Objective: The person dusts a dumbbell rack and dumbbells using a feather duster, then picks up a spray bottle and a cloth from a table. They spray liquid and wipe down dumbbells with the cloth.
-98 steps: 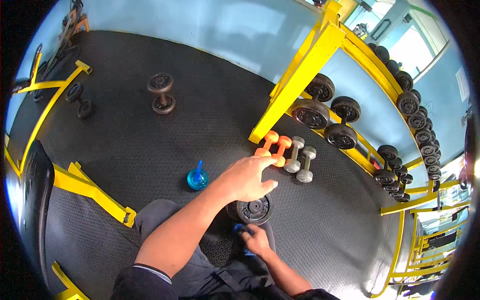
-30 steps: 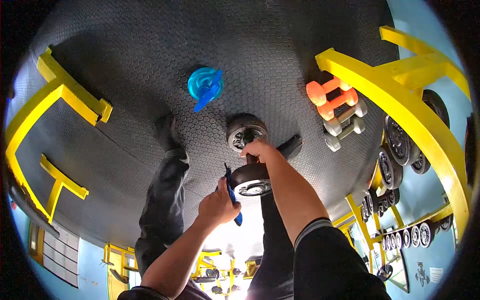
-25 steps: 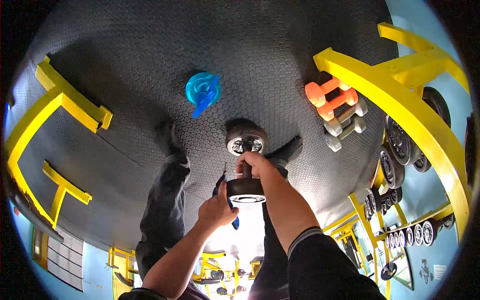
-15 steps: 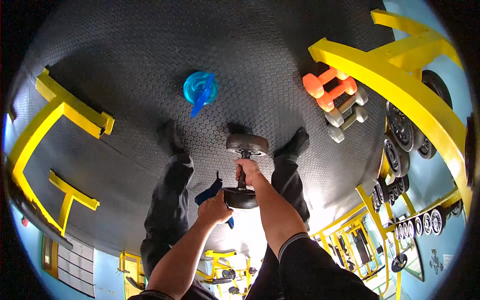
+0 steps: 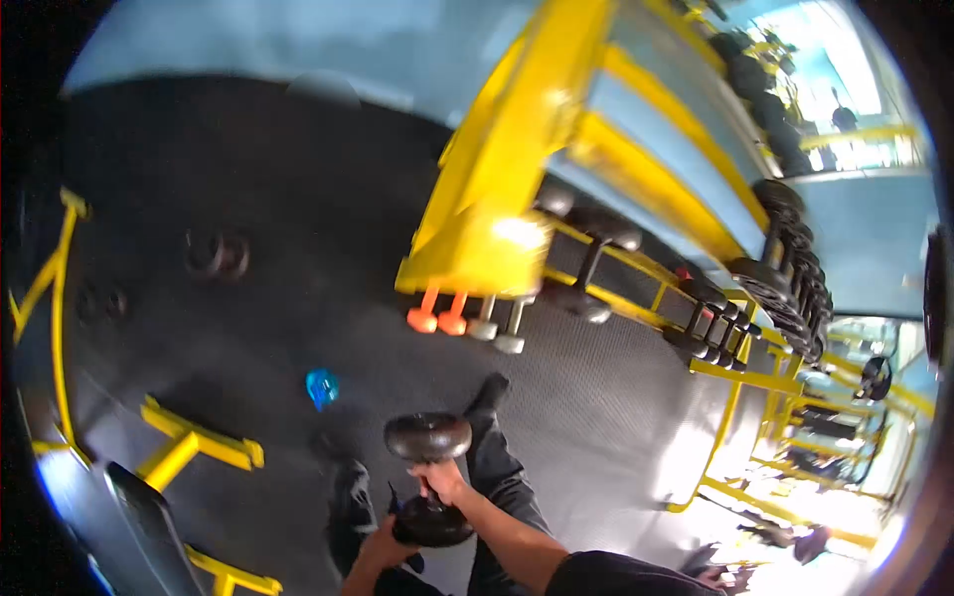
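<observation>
My right hand [image 5: 439, 479] is wrapped round the handle of a black dumbbell [image 5: 427, 435]. The dumbbell is held up between my legs, one round head pointing away from me and the other towards me. Beside the nearer head is my left hand [image 5: 386, 546], its fingers partly hidden behind that head. A bit of dark blue cloth [image 5: 395, 497] shows by the left hand; it looks closed on this cloth. Whether the left hand also touches the dumbbell I cannot tell.
A blue bottle [image 5: 321, 387] stands on the black floor ahead. Orange dumbbells [image 5: 437, 320] and grey dumbbells [image 5: 497, 333] lie by the foot of a yellow rack [image 5: 487, 238]. More black dumbbells [image 5: 785, 288] line the right. A yellow bench frame [image 5: 199, 442] stands left.
My view has swung up and to the right, showing more of the rack and wall. The dumbbell stays in my right hand, with my left hand still beside its nearer head.
</observation>
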### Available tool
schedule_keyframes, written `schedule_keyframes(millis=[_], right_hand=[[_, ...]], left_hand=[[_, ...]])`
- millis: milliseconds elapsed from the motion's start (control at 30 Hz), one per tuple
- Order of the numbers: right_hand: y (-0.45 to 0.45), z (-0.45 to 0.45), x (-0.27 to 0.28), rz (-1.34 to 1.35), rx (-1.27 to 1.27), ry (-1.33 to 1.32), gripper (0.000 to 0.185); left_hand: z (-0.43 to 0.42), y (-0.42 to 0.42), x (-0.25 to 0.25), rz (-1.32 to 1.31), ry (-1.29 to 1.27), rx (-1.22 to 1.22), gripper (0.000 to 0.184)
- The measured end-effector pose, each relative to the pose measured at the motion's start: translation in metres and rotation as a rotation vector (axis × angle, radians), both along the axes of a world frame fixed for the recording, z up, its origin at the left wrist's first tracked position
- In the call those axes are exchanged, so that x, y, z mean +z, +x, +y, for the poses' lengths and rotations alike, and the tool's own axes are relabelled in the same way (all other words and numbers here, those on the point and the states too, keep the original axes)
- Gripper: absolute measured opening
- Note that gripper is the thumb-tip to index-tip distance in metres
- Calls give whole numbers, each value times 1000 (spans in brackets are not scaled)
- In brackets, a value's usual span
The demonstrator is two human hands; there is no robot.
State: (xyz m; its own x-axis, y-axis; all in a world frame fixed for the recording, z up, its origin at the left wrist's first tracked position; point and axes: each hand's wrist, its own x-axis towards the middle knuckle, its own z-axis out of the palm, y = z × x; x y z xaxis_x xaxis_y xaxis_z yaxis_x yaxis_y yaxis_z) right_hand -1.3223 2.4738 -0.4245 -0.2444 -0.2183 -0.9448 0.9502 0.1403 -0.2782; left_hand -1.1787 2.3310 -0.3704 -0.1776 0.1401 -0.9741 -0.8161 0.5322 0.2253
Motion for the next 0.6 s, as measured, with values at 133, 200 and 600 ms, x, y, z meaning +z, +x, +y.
schedule_keyframes(millis=[133, 200, 600], right_hand=[[-41, 32, 59, 183, 54, -46, 21], [-72, 56, 115, 156, 190, 90, 31], [-249, 191, 291, 604, -303, 217, 15]], left_hand=[[20, -60, 80, -13, -21, -86, 93], [41, -95, 122, 72, -106, -121, 91], [75, -245, 225, 619, -12, 199, 68]])
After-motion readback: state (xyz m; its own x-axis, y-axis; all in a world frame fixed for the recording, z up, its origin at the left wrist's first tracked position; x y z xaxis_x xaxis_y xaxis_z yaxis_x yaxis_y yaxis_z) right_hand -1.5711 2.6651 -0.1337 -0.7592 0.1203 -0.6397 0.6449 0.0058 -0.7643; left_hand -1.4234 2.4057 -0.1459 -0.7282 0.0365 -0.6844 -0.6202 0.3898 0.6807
